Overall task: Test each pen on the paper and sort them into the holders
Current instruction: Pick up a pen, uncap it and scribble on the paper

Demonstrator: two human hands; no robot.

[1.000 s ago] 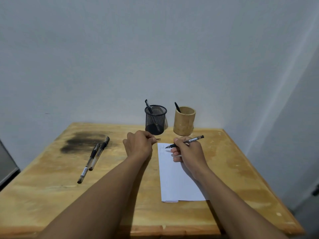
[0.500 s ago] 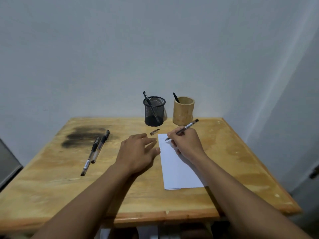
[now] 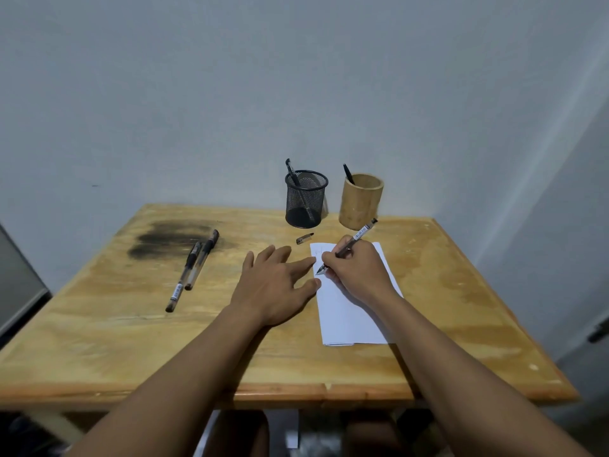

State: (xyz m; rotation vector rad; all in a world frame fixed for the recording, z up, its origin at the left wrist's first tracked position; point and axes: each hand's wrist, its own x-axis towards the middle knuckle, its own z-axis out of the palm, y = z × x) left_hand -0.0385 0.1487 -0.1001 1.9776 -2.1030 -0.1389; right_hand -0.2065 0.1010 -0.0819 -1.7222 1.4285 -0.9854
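My right hand grips an uncapped pen, its tip touching the upper left of the white paper. My left hand lies flat and open, fingertips on the paper's left edge. The pen's cap lies on the table just behind the paper. Two capped pens lie side by side at the left. At the back stand a black mesh holder and a bamboo holder, each with one pen in it.
The wooden table has a dark smudge at its back left, behind the two loose pens. A pale wall rises right behind the holders. The table's front edge is near my forearms.
My left hand let go of the cap, which now lies on the table, and spread flat beside the paper. My right hand lowered the pen tip onto the paper.
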